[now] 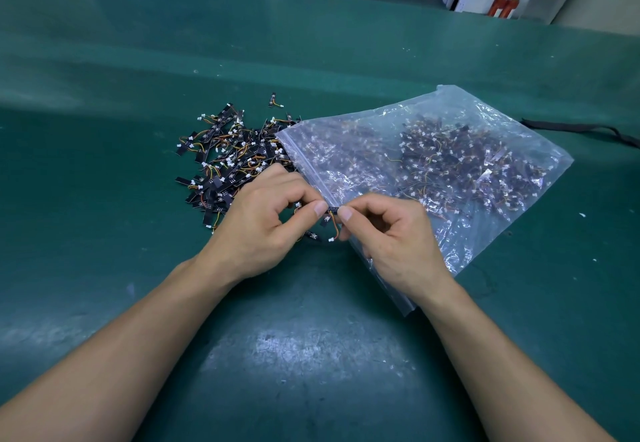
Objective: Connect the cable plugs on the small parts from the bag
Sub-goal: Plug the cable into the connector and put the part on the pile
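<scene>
Left hand (266,219): fingers curled; thumb and forefinger pinch the left end of a small black strip (332,208).
Right hand (388,230): also curled, it pinches the right end of the same strip, so the two hands almost meet.
Strip: held above the table (311,355); its orange wire hangs down with a white plug (331,239) free at the end.
Pile (228,154): loose strips at 10 o'clock from the hands, touching the mouth of the bag (450,164).
Bag: clear plastic, at 2 o'clock, many strips inside.
Advice: I think it is best to steady the strip with one hand, take the plug by its body (not by the wire), line it up straight and push until it sits fully.
</scene>
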A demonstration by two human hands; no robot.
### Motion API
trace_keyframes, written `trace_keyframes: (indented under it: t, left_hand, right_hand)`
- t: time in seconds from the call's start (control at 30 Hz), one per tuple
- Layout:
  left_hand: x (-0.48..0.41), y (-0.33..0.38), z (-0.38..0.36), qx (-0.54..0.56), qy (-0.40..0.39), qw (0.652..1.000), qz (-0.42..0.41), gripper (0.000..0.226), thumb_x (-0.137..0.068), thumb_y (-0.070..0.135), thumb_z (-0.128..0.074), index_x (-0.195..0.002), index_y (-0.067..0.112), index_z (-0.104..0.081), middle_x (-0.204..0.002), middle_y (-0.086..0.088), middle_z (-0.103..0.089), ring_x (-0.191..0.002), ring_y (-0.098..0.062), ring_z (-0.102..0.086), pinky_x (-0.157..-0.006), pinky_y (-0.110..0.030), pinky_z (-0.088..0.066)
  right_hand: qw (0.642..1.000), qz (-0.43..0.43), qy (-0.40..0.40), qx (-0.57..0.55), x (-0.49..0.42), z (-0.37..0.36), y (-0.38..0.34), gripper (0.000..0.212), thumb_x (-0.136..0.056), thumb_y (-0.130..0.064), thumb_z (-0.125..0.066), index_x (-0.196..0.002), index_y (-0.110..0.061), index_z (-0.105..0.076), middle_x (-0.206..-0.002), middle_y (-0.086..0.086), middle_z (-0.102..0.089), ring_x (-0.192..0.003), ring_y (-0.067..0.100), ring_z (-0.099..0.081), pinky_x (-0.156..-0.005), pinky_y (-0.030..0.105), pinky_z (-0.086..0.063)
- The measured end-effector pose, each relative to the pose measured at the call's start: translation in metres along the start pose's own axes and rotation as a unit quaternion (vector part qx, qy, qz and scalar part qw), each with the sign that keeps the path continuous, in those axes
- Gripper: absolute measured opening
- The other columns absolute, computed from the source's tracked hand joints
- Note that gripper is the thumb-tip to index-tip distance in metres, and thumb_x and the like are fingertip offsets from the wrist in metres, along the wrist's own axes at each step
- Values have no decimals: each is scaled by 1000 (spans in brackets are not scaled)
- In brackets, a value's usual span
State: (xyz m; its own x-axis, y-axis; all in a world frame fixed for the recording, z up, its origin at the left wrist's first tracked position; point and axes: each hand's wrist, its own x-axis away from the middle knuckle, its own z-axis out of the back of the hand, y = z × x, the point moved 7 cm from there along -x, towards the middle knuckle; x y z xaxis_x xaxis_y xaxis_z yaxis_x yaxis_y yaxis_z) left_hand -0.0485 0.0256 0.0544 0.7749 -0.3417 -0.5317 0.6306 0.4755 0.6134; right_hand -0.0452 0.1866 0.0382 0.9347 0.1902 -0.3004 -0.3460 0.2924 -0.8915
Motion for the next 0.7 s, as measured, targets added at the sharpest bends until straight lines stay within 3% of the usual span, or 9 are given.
trace_keyframes:
  t: [0.1,0.2,0.37,0.43,0.53,0.6,0.7]
  left_hand:
    - [1,-3,1,11,-5,1000,12,29,-99,30,-52,-88,12,-72,-83,5,-67,-82,-22,-53,-78,-36,-44]
    - [1,-2,2,14,1,1000,10,21,-96,28,-59,-89,14,-73,-86,9,-67,-83,-18,-53,-78,-32,-43]
    - [-1,2,6,-30,31,999,-24,8,-91,15,-69,-85,13,-72,-81,5,-66,-79,-25,-54,-74,-36,-44]
    - [-1,3,8,-39,40,998,-34,6,-91,14,-70,-85,13,-73,-81,5,-66,-79,-24,-54,-75,-34,-44]
    - [0,5,6,-41,38,997,-45,4,-90,14,-72,-87,14,-74,-82,5,-68,-80,-21,-56,-78,-30,-44]
    - [0,5,5,-35,36,997,-52,4,-91,17,-73,-88,15,-75,-84,6,-69,-81,-21,-58,-79,-30,-44]
    - [0,6,7,-31,35,997,-55,13,-90,27,-72,-91,14,-75,-87,6,-70,-82,-21,-59,-80,-29,-43]
  right_hand:
    - [1000,-3,6,-9,-1,1,0,20,-92,-26,-65,-74,-28,-72,-63,-6,-69,-47,5,-46,-50,21,-38]
    - [1000,-2,8,-16,-1,3,0,20,-93,-25,-64,-75,-27,-72,-64,-5,-70,-47,6,-47,-50,21,-38]
    - [1000,-1,16,-15,0,5,2,9,-87,-34,-68,-85,-31,-76,-65,0,-67,-49,20,-47,-48,33,-40]
    - [999,8,29,-20,1,7,2,10,-83,-38,-70,-91,-35,-76,-63,-7,-66,-48,11,-45,-48,27,-37]
    - [999,40,31,12,1,6,0,6,-87,-26,-74,-91,-31,-77,-64,-21,-65,-49,2,-44,-52,11,-33]
    - [998,47,34,33,-1,6,1,6,-90,-23,-73,-89,-26,-78,-71,-17,-71,-51,3,-49,-53,15,-37]
    - [996,66,40,40,-2,8,0,7,-91,-26,-71,-89,-26,-78,-78,-13,-74,-62,15,-65,-58,34,-50]
